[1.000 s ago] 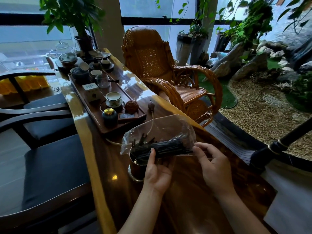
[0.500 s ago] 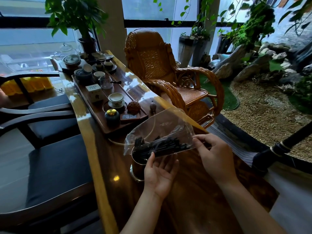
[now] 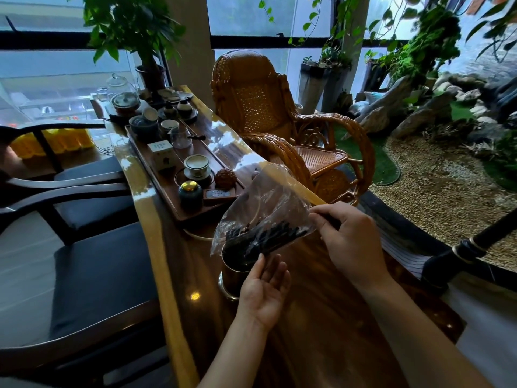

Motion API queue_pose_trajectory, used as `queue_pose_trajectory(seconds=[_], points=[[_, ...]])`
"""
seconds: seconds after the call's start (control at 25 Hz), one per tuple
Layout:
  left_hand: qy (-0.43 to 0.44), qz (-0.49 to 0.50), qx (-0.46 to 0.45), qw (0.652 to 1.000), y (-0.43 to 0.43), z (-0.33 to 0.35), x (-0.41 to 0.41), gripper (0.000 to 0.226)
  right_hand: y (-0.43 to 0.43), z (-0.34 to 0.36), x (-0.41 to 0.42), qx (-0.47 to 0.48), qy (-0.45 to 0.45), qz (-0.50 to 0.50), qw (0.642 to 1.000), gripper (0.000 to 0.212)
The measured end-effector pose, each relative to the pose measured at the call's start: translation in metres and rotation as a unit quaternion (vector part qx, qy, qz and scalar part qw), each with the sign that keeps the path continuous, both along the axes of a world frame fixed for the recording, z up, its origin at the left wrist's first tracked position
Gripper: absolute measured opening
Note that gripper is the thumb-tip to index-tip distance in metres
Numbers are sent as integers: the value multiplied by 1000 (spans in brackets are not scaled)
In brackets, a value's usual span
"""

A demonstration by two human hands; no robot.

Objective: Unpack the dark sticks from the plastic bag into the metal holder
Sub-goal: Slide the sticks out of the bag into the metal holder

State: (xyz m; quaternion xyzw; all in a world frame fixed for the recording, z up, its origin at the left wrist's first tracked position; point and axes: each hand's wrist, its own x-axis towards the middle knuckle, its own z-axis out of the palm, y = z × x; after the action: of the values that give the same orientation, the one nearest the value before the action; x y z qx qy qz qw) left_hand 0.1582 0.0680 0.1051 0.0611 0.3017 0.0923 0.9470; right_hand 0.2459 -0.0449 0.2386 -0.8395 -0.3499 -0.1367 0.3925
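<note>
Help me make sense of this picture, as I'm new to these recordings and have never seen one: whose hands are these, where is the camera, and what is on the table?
There is no machine here. A person wears a wide-angle camera on the head, looking forward and down, so you see their own two bare hands from above.

The right hand pinches one end of a clear plastic bag full of dark sticks, tilting it toward a metal holder standing on the glossy wooden table. The left hand is open, palm up, just under the bag's lower end.

Farther along the table lies a wooden tea tray with cups, small pots and a jar. A wicker rocking chair stands beyond, with plants around.
</note>
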Motion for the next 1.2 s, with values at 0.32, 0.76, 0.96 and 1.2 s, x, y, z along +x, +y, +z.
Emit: queue_pose_trajectory(seconds=[0.32, 0.76, 0.96, 1.2], points=[[27, 7, 21, 999, 3, 0, -2, 16, 16, 8, -1, 15, -9, 26, 1000, 18], [11, 6, 19, 1000, 1, 1, 0, 17, 12, -18, -10, 54, 156, 48, 985, 19], [16, 5, 23, 1000, -2, 2, -2, 19, 17, -22, -9, 32, 119, 34, 992, 13], [14, 7, 32, 999, -4, 3, -6, 17, 17, -20, -13, 66, 145, 56, 986, 10]])
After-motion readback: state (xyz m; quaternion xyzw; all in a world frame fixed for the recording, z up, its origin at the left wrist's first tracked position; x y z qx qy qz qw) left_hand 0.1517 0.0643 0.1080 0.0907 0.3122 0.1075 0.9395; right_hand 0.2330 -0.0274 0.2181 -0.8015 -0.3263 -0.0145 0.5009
